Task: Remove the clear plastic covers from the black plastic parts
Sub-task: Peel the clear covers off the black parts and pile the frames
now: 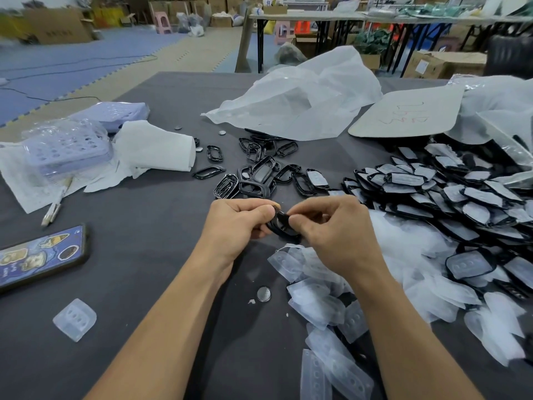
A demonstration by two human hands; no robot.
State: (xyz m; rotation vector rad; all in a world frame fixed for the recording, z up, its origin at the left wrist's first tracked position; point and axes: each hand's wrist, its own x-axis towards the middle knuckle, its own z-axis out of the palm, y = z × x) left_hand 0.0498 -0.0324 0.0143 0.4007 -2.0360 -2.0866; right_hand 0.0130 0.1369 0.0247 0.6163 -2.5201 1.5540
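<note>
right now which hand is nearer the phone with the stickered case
Left. The left hand grips the black plastic part off to the right of the phone; the right hand pinches the same part's other side, farther still from the phone.

Black part (282, 226) was largely concealed by fingers of left hand (239, 223) and right hand (331, 235); presence of cover on it could not be determined. Phone (40, 255) was cut off by left edge. Pile of covered parts (461, 194) was cut off by right edge. Loose clear covers (331, 368) were cut off by bottom edge. Red writing on card (409, 116) was not legible. Background cartons (57, 30) were blurred.
</note>
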